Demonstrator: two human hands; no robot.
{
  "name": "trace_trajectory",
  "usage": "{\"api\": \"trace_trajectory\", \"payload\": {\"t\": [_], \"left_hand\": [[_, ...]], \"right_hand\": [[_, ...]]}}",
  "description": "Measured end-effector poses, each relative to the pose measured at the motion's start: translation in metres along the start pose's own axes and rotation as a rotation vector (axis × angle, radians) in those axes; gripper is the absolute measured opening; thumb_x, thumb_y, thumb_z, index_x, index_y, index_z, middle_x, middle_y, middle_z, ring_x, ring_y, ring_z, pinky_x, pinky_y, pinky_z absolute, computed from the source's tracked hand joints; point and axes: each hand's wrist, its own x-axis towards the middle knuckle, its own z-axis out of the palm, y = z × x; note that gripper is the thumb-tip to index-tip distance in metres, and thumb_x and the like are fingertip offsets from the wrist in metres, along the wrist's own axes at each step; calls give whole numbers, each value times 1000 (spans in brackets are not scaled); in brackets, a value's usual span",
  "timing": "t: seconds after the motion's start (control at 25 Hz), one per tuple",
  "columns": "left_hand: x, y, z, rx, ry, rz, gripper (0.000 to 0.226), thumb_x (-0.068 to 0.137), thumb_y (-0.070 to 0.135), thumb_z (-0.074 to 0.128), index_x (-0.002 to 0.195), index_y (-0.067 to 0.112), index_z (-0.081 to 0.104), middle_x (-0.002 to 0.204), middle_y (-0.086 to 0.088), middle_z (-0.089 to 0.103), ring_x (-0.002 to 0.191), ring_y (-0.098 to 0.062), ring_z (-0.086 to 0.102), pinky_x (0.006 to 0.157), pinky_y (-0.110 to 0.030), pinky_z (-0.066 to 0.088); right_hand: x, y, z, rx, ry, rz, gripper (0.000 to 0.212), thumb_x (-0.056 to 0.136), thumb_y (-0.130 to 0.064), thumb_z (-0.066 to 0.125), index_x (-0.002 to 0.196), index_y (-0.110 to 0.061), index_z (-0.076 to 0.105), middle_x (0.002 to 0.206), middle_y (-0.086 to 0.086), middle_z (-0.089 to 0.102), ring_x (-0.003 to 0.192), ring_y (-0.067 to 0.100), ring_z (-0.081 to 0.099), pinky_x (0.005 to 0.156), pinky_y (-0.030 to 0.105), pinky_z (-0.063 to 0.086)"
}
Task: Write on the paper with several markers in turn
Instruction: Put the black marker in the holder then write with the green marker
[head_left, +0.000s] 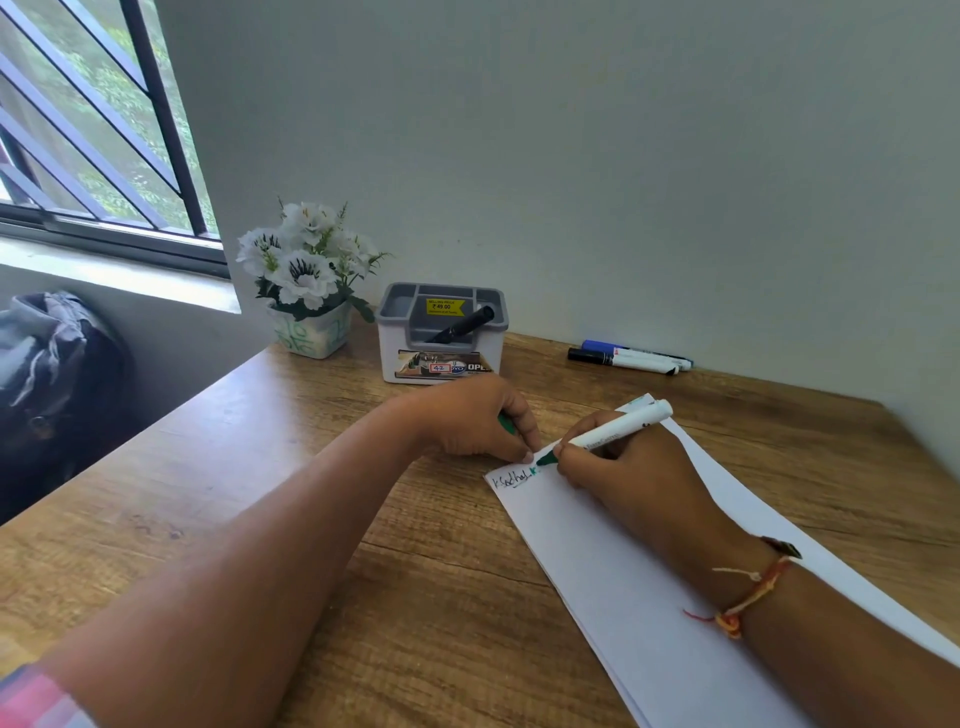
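Paper (649, 597) on the counter (363, 571) carries one dark word and a first green mark, so early going I'd say: right hand (623, 467) grips the green marker (618, 426), tip on the sheet, left hand (478, 421) clutches its cap (506, 423) – spare markers (628, 357) by the wall probably still to come.

The right hand (618, 460) grips a green marker (615, 430), its tip on the paper (649, 597) just beside a handwritten word. The left hand (470, 421) curls round a green cap (507, 425), a fingertip at the sheet's far corner. Further off, a grey organiser (441, 340) holds a black marker (462, 326); two more markers (628, 358) lie by the wall on the right.
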Motion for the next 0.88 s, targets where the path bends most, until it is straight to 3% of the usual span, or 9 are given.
{"api": "trace_trajectory", "payload": {"t": [0.2,0.6,0.88], "left_hand": [[1,0,0,4,-20,-4,17,88,23,74,97,37,75,105,17,68,103,-8,62,96,-34,53],[0,2,0,22,-3,3,20,89,22,73,107,30,77,111,14,69,100,-5,61,90,-28,53],[0,2,0,15,-7,-7,19,89,22,74,107,28,77,109,13,71,102,-7,63,94,-33,55]], "right_hand": [[2,0,-1,-33,-27,19,13,86,-27,70,98,-22,71,80,-3,70,69,7,64,52,8,40],[3,1,1,-58,7,-2,8,87,-29,69,94,-26,68,75,-7,67,69,8,64,56,12,41],[4,4,-1,-20,19,0,9,87,-28,69,95,-24,70,79,-4,69,73,8,65,57,14,42]]}}
